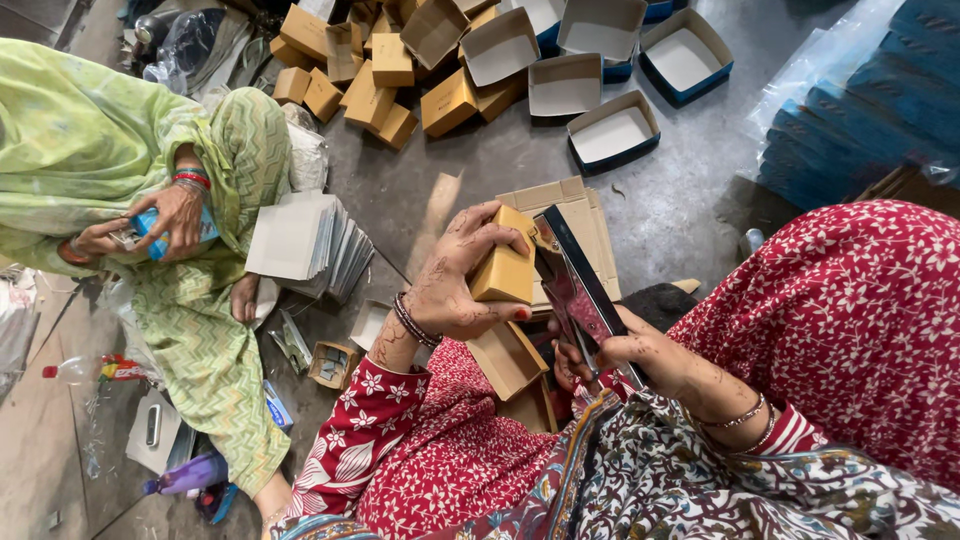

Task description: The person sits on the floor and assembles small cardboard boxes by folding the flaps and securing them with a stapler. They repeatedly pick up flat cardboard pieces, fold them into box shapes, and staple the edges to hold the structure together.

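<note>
**Small box held against a metal stapler**

The left hand [455, 285] has its grip closed around a small brown cardboard box [503, 268], held above the lap. The right hand [625, 358] grips a long shiny metal stapler [575, 290], and its front end touches the box. Just behind lies a stack of flat cardboard pieces [580, 215] on the grey floor [660, 195]. To the left a co-worker's hand [175, 218] holds a small blue packet. Farther away are a heap of brown boxes [385, 75] and open blue trays [612, 130].
</note>
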